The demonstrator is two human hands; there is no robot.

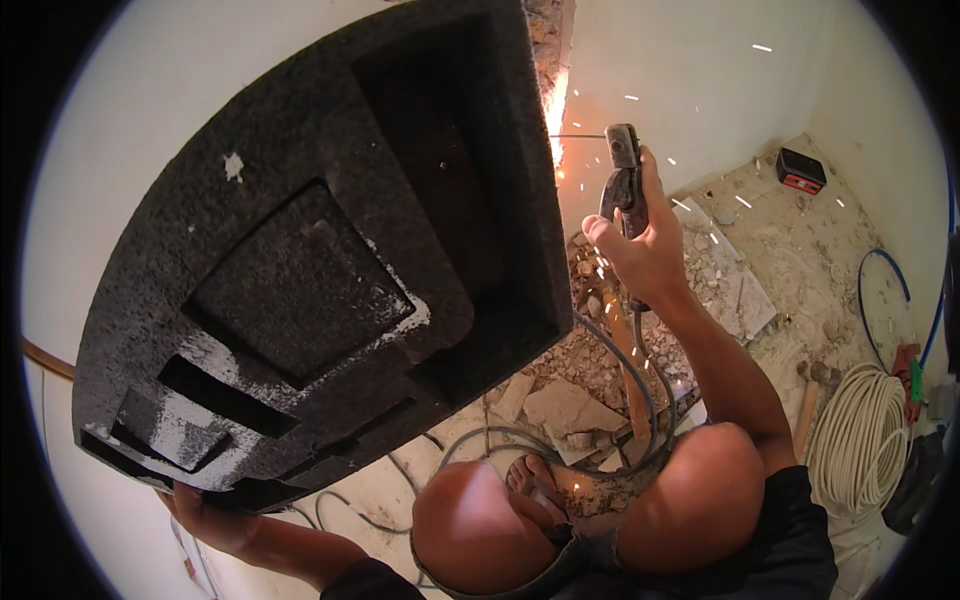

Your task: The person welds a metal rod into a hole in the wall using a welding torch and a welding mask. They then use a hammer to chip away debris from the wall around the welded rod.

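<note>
Welding at the wall seam, crouched — sparks flying off the rod tip.

Right hand [640,250] closed around the dark metal electrode holder [622,170], arm raised; keep it steady at the joint. Left hand [205,515] grips the black moulded welding shield [320,260] at its lower edge — hold it between face and arc.

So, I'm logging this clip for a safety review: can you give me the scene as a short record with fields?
left hand: grips the lower edge of a black welding shield, raised in front of the camera
right hand: closed around an electrode holder, its thin rod pointing left to the wall
sparks: bright orange, flying from the rod tip by the wall edge
cable: grey, trailing from the holder down to the floor
posture: squatting, bare knees and a bare foot over rubble
floor: broken rubble, coiled white cable at right
</note>
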